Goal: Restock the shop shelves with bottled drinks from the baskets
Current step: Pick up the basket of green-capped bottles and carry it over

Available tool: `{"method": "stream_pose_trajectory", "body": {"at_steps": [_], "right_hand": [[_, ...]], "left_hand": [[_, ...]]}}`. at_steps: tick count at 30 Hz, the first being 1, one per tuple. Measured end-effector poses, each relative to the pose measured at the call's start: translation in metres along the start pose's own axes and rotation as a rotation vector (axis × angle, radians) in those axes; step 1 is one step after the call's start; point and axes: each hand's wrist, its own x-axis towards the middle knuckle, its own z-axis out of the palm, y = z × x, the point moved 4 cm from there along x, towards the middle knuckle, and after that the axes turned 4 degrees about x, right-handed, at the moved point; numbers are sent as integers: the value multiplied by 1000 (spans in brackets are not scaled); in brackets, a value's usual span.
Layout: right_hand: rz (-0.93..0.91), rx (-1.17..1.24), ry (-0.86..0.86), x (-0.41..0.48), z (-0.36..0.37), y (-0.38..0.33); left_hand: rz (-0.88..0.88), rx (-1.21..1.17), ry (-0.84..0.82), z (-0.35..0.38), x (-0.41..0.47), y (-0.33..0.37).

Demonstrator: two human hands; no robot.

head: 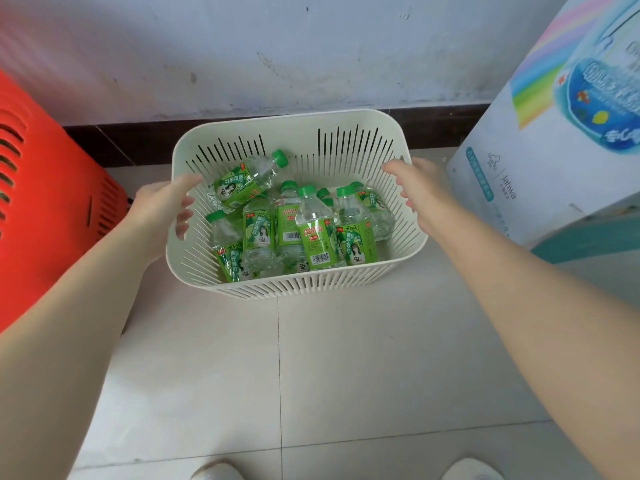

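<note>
A cream slotted plastic basket (294,289) stands on the tiled floor against the wall. Inside lie several clear lime soda bottles (315,233) with green caps and green labels, jumbled at angles; one bottle (247,178) leans high against the back left. My left hand (166,206) is at the basket's left rim, fingers spread and curling over the edge. My right hand (420,188) is at the right rim, fingers apart, touching or just over the edge. Neither hand holds a bottle.
A red plastic basket (45,209) stands close on the left. A white cardboard box (554,133) with rainbow print is on the right, over a teal surface (588,244). A dark skirting runs along the wall. My shoes (214,471) show at the bottom edge.
</note>
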Motion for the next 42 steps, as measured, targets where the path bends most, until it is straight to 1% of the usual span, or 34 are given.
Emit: {"method": "stream_pose_trajectory", "body": {"at_steps": [2, 4, 7, 9, 12, 15, 18, 26, 32, 38, 39, 41, 42], "right_hand": [[51, 50, 13, 1, -2, 4], [128, 88, 12, 2, -4, 8], [270, 165, -83, 0, -11, 13], [362, 257, -172, 1, -18, 16], [453, 371, -256, -1, -29, 19], [516, 448, -292, -4, -36, 25], [539, 498, -282, -7, -42, 28], [521, 570, -244, -14, -53, 14], [518, 649, -268, -18, -60, -5], [506, 669, -284, -21, -58, -10], [505, 678, -283, -21, -59, -9], [506, 701, -290, -22, -59, -7], [508, 711, -291, -22, -60, -6]], "left_hand": [[-40, -68, -25, -2, -2, -1], [-90, -163, -91, -5, -4, -2], [-152, -203, -278, -10, -6, -4], [-174, -249, -346, -13, -9, -7], [-224, -315, -344, -17, -14, -13], [-270, -379, -336, -17, -18, -14], [-288, -431, -331, -19, -22, -9], [-284, -499, -312, -26, -32, 16], [-254, -559, -382, -38, -41, 35], [-227, -708, -562, -38, -33, 24], [-257, -772, -647, -35, -31, 19], [-346, -898, -976, -26, -31, 13], [-353, -887, -1077, -25, -29, 10]]}}
